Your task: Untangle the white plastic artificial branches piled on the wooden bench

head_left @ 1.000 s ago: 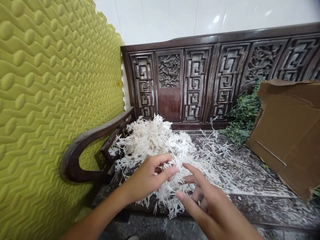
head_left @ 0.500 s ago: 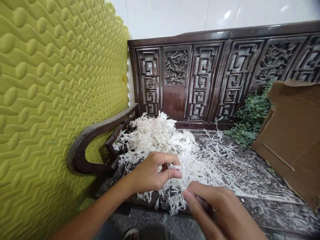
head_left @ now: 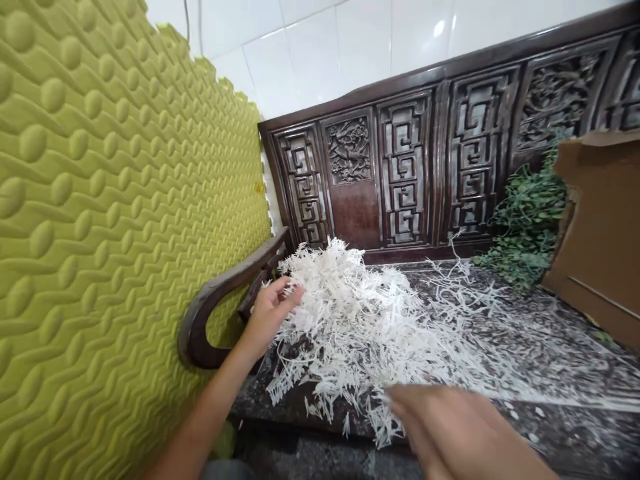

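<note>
A big heap of white, spiky dry sprigs (head_left: 350, 320) sits all fluffy and tangled at the left end of the dark stone seat (head_left: 565, 433), near the wooden arm (head_left: 215, 307). Thin white bits (head_left: 465, 287) lie spread out flat to the right.

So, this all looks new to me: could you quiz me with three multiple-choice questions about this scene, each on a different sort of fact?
1. In the view, where is the green foliage relative to the white sprigs?
A. To the right
B. To the left
C. On top

2. What colour is the dimpled foam panel?
A. Blue
B. Yellow-green
C. Red

3. How is the left hand posed?
A. Clenched in a fist
B. Open, fingers at the pile's edge
C. Flat against the foam panel

Answers:
1. A, the foliage lies beyond the pile, beside the cardboard sheet.
2. B, that colour fills the view's left side.
3. B, its fingers spread near the curved wooden armrest.
</note>
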`<state>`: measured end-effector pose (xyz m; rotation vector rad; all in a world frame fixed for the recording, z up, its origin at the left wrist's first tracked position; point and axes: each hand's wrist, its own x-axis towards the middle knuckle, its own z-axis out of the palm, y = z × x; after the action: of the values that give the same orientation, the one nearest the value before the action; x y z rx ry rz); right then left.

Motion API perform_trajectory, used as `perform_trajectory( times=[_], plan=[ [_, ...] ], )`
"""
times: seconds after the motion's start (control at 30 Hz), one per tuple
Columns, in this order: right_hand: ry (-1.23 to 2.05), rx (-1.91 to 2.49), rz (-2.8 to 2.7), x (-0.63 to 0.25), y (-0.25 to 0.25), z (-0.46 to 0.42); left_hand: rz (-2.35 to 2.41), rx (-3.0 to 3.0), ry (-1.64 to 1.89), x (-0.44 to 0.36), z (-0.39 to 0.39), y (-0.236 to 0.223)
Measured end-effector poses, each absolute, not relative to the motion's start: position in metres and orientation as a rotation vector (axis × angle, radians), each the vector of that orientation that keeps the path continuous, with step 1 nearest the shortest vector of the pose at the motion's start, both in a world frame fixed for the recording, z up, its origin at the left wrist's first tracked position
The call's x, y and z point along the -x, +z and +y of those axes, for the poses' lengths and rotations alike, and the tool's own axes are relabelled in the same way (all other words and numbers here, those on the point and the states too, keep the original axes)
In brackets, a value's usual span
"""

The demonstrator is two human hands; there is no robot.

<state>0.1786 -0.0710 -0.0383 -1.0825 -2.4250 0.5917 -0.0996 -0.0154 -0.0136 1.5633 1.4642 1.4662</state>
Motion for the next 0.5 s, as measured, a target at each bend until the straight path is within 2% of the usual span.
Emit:
perform_trajectory(
  times=[0.17,0.37,0.5],
  plan=[
    [0.565,1.326,-2.304,-0.189,-0.04,-0.041,1.399,-1.587,1.216,0.081,-0.018,-0.017],
    [0.842,1.196,-2.112,-0.17,-0.033,-0.034,1.206,-1.663,1.075,0.062,-0.022,-0.011],
    [0.95,1.049,-2.123,-0.153,-0.014,-0.025,1.077,-1.707,1.103,0.047,-0.026,-0.009]
  ],
)
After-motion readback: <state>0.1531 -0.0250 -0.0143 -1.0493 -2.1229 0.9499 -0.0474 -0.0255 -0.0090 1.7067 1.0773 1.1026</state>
